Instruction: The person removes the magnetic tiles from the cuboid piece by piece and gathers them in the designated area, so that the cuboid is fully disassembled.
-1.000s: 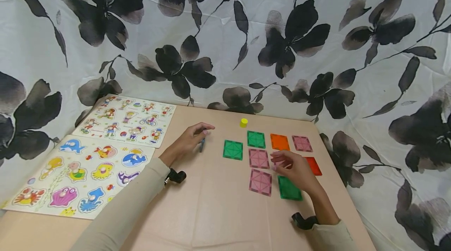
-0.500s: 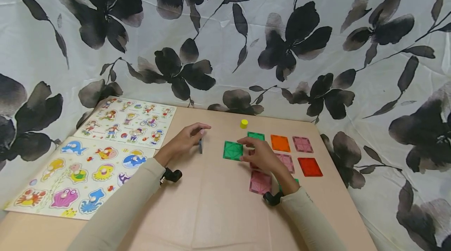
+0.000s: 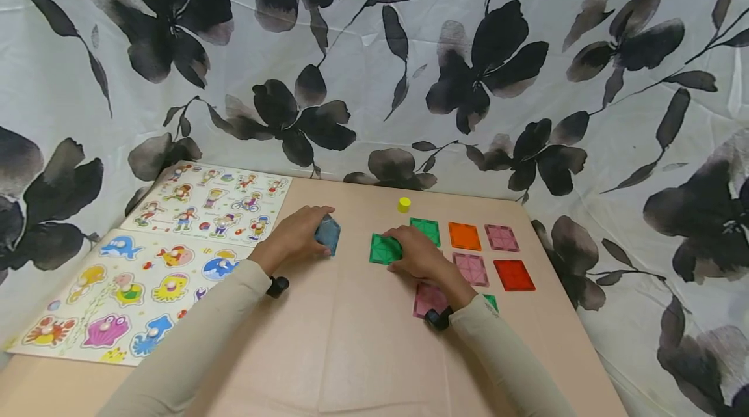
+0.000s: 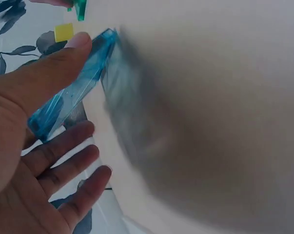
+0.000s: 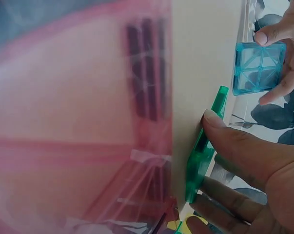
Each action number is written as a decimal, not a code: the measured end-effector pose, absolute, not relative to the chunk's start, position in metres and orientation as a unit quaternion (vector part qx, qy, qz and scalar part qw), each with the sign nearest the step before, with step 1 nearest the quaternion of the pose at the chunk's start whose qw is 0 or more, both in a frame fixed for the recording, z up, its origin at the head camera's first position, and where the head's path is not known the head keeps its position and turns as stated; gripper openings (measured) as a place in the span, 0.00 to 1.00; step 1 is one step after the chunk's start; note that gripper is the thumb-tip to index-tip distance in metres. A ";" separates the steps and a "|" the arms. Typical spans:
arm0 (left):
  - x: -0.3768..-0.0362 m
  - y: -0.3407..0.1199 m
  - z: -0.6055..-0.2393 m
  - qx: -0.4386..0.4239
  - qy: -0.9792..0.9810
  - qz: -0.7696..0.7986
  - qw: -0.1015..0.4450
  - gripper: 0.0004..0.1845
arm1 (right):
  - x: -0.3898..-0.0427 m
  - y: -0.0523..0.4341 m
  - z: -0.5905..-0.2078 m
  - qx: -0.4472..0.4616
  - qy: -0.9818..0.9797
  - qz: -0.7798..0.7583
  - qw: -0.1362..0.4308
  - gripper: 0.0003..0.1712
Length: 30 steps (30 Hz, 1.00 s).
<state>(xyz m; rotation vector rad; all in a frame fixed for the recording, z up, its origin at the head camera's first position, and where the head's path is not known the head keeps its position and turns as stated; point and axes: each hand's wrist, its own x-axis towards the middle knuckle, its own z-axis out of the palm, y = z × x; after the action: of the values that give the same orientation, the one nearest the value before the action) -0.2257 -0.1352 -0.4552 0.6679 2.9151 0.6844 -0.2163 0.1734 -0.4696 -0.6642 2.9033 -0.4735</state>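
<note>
while left fingers [image 4: 64, 53] pinch a clear blue square tile [image 3: 328, 234], right fingers [image 5: 225, 131] grip a green one [image 3: 385, 249].

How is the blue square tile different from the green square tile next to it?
The translucent blue square tile is blue and stands tilted up on its edge, held by the left hand. The translucent green square tile is green and lies on the tan table, with the right hand at its edge. Both are see-through squares with criss-cross lines.

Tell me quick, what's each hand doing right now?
Left hand: holding the blue tile up on edge, thumb and fingers on it.
Right hand: gripping the green tile by its edge on the table.
</note>
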 end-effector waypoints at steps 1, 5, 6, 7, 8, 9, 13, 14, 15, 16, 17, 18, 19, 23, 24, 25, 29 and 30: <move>-0.225 -0.137 -0.455 0.222 0.952 0.207 0.026 0.50 | -0.216 0.173 -0.469 -0.221 0.960 -0.158 0.064 0.41; -0.227 -0.142 -0.458 0.242 0.958 0.154 -0.029 0.45 | -0.215 0.172 -0.468 -0.219 0.961 -0.155 0.067 0.41; -0.228 -0.142 -0.460 0.246 0.958 0.144 -0.044 0.45 | -0.215 0.172 -0.468 -0.217 0.962 -0.154 0.067 0.41; -0.228 -0.142 -0.461 0.248 0.957 0.139 -0.056 0.44 | -0.214 0.172 -0.468 -0.216 0.962 -0.154 0.065 0.41; -0.228 -0.142 -0.463 0.249 0.957 0.136 -0.066 0.44 | -0.213 0.172 -0.468 -0.214 0.963 -0.154 0.064 0.41; -0.228 -0.141 -0.464 0.250 0.956 0.137 -0.075 0.45 | -0.212 0.172 -0.467 -0.210 0.963 -0.158 0.062 0.42; -0.223 -0.136 -0.466 0.258 0.949 0.155 -0.093 0.44 | -0.203 0.178 -0.460 -0.203 0.961 -0.179 0.049 0.42; -0.221 -0.134 -0.466 0.262 0.947 0.158 -0.095 0.44 | -0.201 0.180 -0.457 -0.204 0.960 -0.186 0.045 0.42; -0.219 -0.133 -0.466 0.266 0.945 0.161 -0.098 0.44 | -0.198 0.183 -0.454 -0.208 0.959 -0.191 0.042 0.42; -0.217 -0.131 -0.467 0.271 0.943 0.162 -0.101 0.44 | -0.195 0.186 -0.452 -0.211 0.958 -0.190 0.037 0.42; -0.214 -0.129 -0.467 0.276 0.942 0.162 -0.105 0.44 | -0.193 0.189 -0.449 -0.215 0.957 -0.192 0.033 0.42; -0.212 -0.127 -0.467 0.281 0.940 0.164 -0.109 0.43 | -0.190 0.193 -0.447 -0.217 0.956 -0.193 0.030 0.42; -0.210 -0.125 -0.468 0.285 0.938 0.164 -0.113 0.43 | -0.187 0.197 -0.445 -0.216 0.956 -0.194 0.030 0.42; -0.202 -0.117 -0.470 0.309 0.928 0.153 -0.139 0.43 | -0.177 0.215 -0.441 -0.200 0.960 -0.194 0.034 0.43; -0.200 -0.115 -0.470 0.316 0.925 0.152 -0.144 0.43 | -0.174 0.220 -0.441 -0.194 0.961 -0.194 0.037 0.44; -0.197 -0.112 -0.470 0.323 0.923 0.150 -0.149 0.42 | -0.171 0.226 -0.440 -0.191 0.962 -0.194 0.037 0.44; -0.187 -0.101 -0.470 0.345 0.915 0.141 -0.158 0.42 | -0.156 0.249 -0.437 -0.178 0.962 -0.204 0.032 0.45; -0.185 -0.098 -0.470 0.349 0.913 0.138 -0.157 0.42 | -0.152 0.256 -0.437 -0.179 0.962 -0.204 0.026 0.44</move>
<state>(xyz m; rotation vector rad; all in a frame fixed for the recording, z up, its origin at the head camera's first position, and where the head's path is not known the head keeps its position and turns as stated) -0.1852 -0.0978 -0.4697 1.2225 3.1973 0.4832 -0.1522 0.2555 -0.4368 -0.5539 2.9725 -0.6308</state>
